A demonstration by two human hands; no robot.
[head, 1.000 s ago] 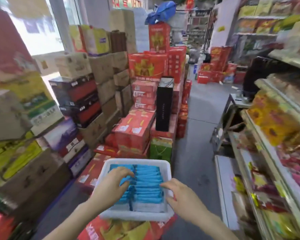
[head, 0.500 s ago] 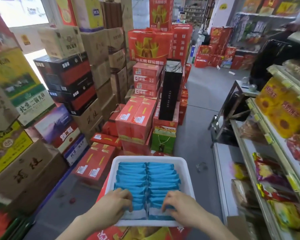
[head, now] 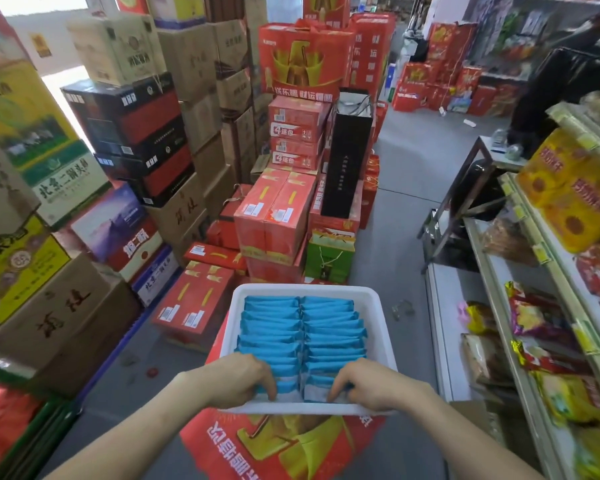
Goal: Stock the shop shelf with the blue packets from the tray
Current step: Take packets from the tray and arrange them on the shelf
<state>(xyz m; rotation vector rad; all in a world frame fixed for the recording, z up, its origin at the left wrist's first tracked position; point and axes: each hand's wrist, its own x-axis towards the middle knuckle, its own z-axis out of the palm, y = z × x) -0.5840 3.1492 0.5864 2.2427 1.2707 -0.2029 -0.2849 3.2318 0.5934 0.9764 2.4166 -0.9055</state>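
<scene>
The white rectangular plastic tray (head: 381,327) rests on a red printed cardboard carton (head: 284,448), which stands on the grey concrete floor (head: 392,251). Two rows of blue foil packets (head: 305,330) lie directly in the tray. The white metal shop shelf (head: 444,327) stands on the floor at the right, carrying yellow and red snack bags (head: 534,320).

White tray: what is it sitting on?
The white tray rests on a red printed carton. How much of the carton's top lies beneath is hidden by the tray and both forearms.
</scene>
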